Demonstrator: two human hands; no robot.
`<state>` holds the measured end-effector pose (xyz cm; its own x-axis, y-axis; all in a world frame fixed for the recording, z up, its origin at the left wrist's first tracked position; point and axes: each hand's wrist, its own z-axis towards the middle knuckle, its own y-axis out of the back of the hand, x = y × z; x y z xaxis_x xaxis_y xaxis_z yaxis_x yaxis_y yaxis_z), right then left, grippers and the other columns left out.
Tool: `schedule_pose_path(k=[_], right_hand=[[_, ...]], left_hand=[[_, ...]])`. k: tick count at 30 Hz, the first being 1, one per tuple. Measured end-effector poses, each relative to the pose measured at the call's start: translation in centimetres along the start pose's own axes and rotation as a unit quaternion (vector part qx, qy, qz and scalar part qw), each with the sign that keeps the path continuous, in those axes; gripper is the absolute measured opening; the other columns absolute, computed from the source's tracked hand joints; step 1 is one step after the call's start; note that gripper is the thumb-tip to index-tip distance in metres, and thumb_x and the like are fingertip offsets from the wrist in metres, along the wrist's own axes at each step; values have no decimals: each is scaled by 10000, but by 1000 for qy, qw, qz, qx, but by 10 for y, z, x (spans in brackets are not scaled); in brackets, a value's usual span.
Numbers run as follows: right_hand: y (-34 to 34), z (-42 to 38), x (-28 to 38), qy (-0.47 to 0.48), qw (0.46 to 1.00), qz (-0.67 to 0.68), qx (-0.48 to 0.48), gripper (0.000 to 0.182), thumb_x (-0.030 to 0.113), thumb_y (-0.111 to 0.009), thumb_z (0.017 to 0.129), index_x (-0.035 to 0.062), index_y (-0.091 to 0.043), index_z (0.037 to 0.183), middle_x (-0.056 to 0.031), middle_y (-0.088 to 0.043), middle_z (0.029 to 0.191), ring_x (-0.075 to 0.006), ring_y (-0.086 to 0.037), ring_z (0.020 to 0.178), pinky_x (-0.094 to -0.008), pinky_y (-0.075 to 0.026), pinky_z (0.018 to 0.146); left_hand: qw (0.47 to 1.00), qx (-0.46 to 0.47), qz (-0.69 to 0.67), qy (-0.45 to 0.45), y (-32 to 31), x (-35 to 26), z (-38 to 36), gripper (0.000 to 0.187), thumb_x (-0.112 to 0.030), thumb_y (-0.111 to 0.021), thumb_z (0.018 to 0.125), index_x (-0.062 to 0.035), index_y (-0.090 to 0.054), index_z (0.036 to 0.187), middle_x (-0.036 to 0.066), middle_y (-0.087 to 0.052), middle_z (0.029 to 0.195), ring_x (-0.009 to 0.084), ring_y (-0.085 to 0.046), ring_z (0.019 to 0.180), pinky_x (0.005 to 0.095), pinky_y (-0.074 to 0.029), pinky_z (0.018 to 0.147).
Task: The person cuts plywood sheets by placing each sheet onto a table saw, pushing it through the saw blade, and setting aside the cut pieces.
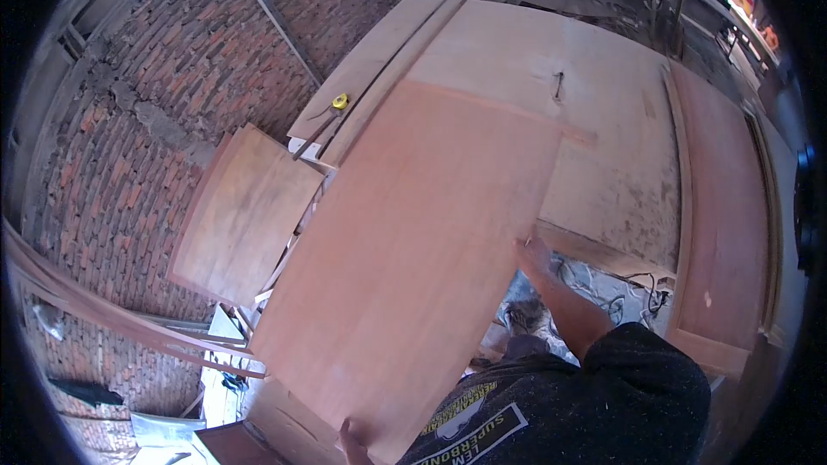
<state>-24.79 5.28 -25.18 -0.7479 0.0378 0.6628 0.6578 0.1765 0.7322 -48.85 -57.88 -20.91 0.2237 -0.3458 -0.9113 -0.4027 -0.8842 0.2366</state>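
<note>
A large reddish-brown plywood panel (405,232) lies slantwise before me, its far end over the pale worktable (603,60) and its near end close to my body. My right hand (532,251) grips the panel's right edge about midway along. At the near end, my left hand (351,446) has its thumb on top of the panel; its other fingers are hidden under the board. A yellow tape measure (340,102) rests on the worktable's left part, beside long wooden strips (392,77).
Left of the panel is a smaller plywood board (245,215), near a brick wall (172,43). A framed reddish panel (719,198) stands along the right side. Cables (594,280) lie on the floor below the table. A curved wooden strip (112,310) extends at the lower left.
</note>
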Motion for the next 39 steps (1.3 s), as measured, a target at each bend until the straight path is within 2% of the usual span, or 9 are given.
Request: schedule_pose_path(k=[2, 4, 5, 12, 19, 24, 31, 35, 39], right_hand=[[-4, 9, -9, 10, 1000, -18, -9, 726, 400, -595, 850, -16, -410, 1416, -283, -680, 1020, -437, -662, 967, -515, -505, 896], [-10, 17, -11, 15, 997, -50, -48, 661, 381, -596, 852, -43, -474, 1344, -267, -685, 1031, -429, -666, 962, -507, -519, 889], [-2, 18, -6, 3, 998, -59, -23, 624, 383, -593, 853, -42, -510, 1302, -272, -682, 1033, -422, -666, 968, -506, -520, 887], [45, 37, 24, -2, 994, -67, 83, 721, 381, -547, 856, -21, -383, 1432, -307, -653, 1110, -445, -633, 1067, -517, -490, 939], [37, 72, 18, -34, 996, -76, 34, 312, 246, -551, 899, 65, -710, 1097, -282, -605, 1223, -419, -655, 1040, -505, -491, 985], [42, 95, 7, 49, 984, -143, 90, 552, 294, -571, 867, 14, -489, 1336, -288, -563, 1299, -430, -588, 1159, -505, -458, 1023], [12, 130, -16, -23, 996, -21, -78, 328, 235, -563, 877, 135, -667, 1172, -219, -633, 1199, -380, -548, 1217, -521, -470, 1006], [51, 127, 1, 32, 993, -103, 47, 467, 272, -592, 842, 59, -585, 1257, -226, -632, 1194, -412, -577, 1162, -501, -477, 990], [27, 150, -15, -45, 998, -33, -9, 443, 243, -595, 854, 41, -610, 1248, -224, -633, 1205, -412, -595, 1147, -485, -497, 975]], left_hand=[[1000, -3, 3, 7, -4, -3, 5, 436, -418, -551, 918, -44, -635, 1125, 85, -693, 946, 257, -689, 871, 347, -581, 759], [939, -26, -167, 300, -7, -13, 32, 417, -415, -550, 925, -53, -631, 1114, 78, -688, 921, 244, -684, 832, 352, -584, 725], [935, -23, -164, 313, -9, -12, 36, 413, -393, -572, 912, -52, -608, 1142, 86, -674, 952, 246, -672, 860, 354, -576, 748], [990, 86, 13, 106, -15, 11, 32, 617, -236, -729, 825, -47, -443, 1339, 139, -579, 1165, 263, -586, 1054, 373, -520, 907], [990, 108, -3, 92, -29, 24, 38, 884, -58, -810, 759, -50, -292, 1475, 165, -530, 1260, 249, -536, 1137, 377, -491, 956], [989, 119, 54, 64, -43, 21, 46, 840, -115, -799, 789, -54, -310, 1469, 172, -538, 1265, 295, -547, 1163, 402, -481, 995], [987, 124, 62, 83, -69, 0, 56, 727, -165, -770, 816, -46, -365, 1407, 169, -558, 1217, 303, -568, 1110, 409, -495, 955], [986, 125, 58, 97, -82, -7, 62, 660, -191, -752, 830, -39, -399, 1366, 166, -569, 1185, 302, -581, 1071, 411, -506, 923], [984, 130, 52, 110, -95, -14, 66, 597, -217, -734, 844, -33, -434, 1325, 164, -581, 1153, 301, -594, 1033, 412, -518, 891]])
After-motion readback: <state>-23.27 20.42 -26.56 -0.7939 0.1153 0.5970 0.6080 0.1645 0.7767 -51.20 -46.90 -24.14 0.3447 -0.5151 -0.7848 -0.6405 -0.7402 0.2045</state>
